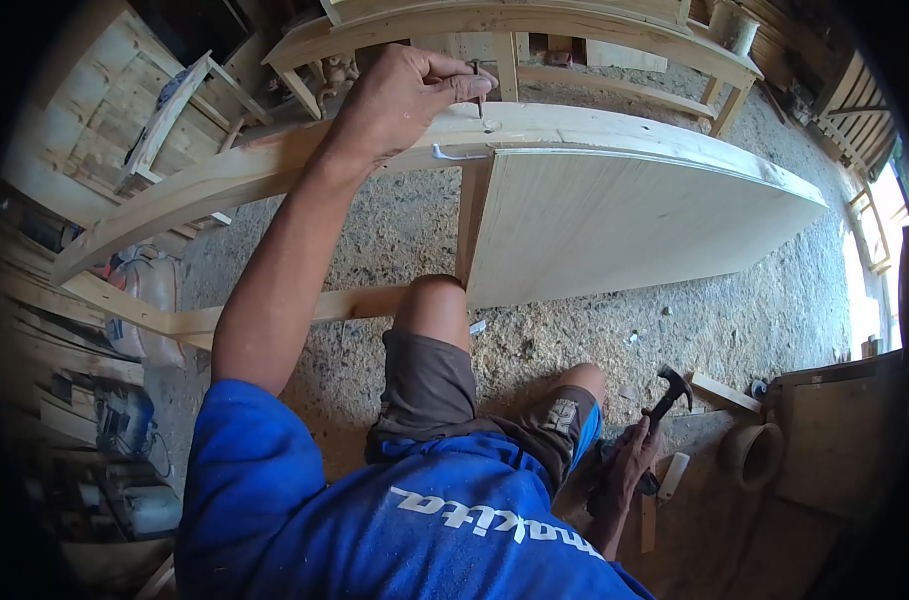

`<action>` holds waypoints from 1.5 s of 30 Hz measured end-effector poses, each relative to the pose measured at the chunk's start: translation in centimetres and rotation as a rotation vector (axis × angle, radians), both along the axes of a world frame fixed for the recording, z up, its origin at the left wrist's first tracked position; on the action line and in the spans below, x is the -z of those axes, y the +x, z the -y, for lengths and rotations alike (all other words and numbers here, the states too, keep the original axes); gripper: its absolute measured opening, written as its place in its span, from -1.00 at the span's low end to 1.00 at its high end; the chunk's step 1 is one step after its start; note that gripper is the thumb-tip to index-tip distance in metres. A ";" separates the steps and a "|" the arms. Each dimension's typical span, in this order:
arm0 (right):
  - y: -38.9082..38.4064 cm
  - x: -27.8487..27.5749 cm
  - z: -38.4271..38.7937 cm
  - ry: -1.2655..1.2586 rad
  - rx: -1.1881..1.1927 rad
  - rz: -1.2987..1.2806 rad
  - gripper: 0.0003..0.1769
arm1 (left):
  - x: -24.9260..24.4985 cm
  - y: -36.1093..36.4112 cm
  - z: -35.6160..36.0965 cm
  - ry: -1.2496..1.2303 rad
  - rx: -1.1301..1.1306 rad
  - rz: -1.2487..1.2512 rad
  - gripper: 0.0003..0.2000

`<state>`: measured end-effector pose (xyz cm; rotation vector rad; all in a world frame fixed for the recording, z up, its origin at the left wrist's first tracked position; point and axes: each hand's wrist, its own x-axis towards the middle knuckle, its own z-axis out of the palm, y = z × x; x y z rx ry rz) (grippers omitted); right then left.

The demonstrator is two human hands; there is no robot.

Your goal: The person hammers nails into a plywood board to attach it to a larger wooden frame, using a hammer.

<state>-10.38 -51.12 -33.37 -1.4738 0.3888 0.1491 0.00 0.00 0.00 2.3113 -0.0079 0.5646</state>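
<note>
A slim, dark metal nail (480, 106) stood nearly upright over the top face of a pale, broad, curved wooden rail (584, 125), its point at or just above the wood; which, could not be told. The rail's bare timber showed knots and bowed in a long arc. Beneath its right part hung a flat, pale plywood panel (634, 220) with fine streaked grain, beside a narrow brown wooden crosspiece (472, 215). Rough, grey-tan ground (374, 235) strewn with chips lay below. The left arm reached forward, and the left hand (414, 95) pinched the nail between thumb and fingers. Held low at the person's side, the right hand (634, 462) gripped a black-headed claw hammer (666, 395), head uppermost.
</note>
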 end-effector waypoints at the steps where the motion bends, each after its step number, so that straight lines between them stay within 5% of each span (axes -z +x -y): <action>1: 0.7 0.1 0.0 -0.130 -0.066 0.039 -0.63 | 0.2 0.1 0.2 0.019 -0.035 -0.026 -0.76; 4: 3.6 -2.5 -4.0 -0.303 -0.198 0.237 -0.65 | -0.8 0.2 -0.4 0.089 -0.069 -0.046 -0.75; 7: 6.7 -10.5 -6.9 -0.464 -0.300 0.674 -0.61 | -0.3 0.2 -0.3 0.083 -0.052 -0.037 -0.74; 9: 8.1 -17.5 -8.7 -0.515 -0.390 0.592 -0.49 | -0.4 0.1 -0.2 0.077 -0.034 -0.023 -0.73; 15: 11.9 -32.7 -14.5 -0.530 -0.508 1.105 -0.41 | -0.1 -0.1 0.3 0.094 -0.071 -0.019 -0.73; 21: 12.9 -40.9 -19.3 -0.534 -0.476 1.298 -0.52 | -0.2 -0.1 0.2 0.089 -0.018 0.037 -0.79; 23: 10.4 -44.8 -21.4 -0.447 -0.448 0.966 -0.30 | -0.3 -0.1 0.3 0.123 -0.045 0.042 -0.80; 34: 11.5 -45.1 -22.9 -0.583 -0.505 0.988 -0.35 | -0.1 -0.1 0.0 0.135 -0.045 0.037 -0.79; 37: 13.6 -43.2 -23.0 -0.651 -0.312 1.217 -0.47 | -0.1 0.1 0.1 0.145 -0.057 0.036 -0.79; 41: 16.8 -40.8 -22.3 -0.742 -0.511 1.337 -0.58 | 0.4 0.2 0.0 0.154 -0.019 0.119 -0.80; 43: 17.6 -39.1 -22.3 -0.982 -0.825 1.402 -0.62 | 0.6 0.1 0.1 0.155 -0.024 0.105 -0.81; 45: 17.5 -38.9 -22.1 -0.987 -0.731 1.497 -0.60 | 0.0 -0.1 0.4 0.159 -0.026 0.088 -0.82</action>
